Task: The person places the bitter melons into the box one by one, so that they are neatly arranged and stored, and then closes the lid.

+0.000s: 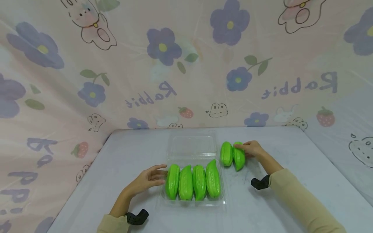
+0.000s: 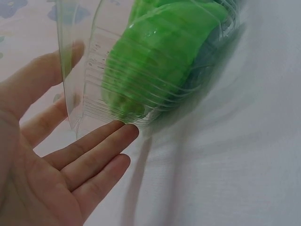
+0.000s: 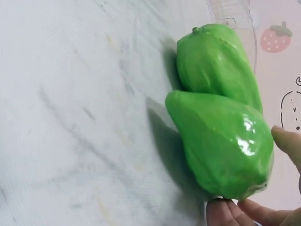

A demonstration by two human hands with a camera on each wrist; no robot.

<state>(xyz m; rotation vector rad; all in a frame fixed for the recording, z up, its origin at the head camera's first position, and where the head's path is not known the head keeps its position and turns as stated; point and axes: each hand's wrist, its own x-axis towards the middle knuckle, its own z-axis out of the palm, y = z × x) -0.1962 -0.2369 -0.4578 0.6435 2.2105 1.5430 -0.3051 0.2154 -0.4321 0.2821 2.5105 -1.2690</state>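
A clear plastic clamshell box (image 1: 192,204) lies with its lid (image 1: 192,145) folded back. Several glossy green papaya-like fruits stand side by side in its base, the leftmost fruit (image 1: 173,182) nearest my left hand (image 1: 145,179). That hand is spread beside the box's left wall, fingertips right at the ribbed plastic in the left wrist view. Right of the box, two more such fruits lie close together on the table. My right hand (image 1: 253,149) grips the right one (image 3: 225,146) near its far end, thumb and fingers on different sides; its neighbour (image 3: 216,61) leans against it.
A white cloth-covered table (image 1: 262,210) carries everything, with a printed curtain (image 1: 198,71) hanging behind and at both sides. Black curved pieces sit at the left wrist (image 1: 137,217) and the right wrist (image 1: 260,183).
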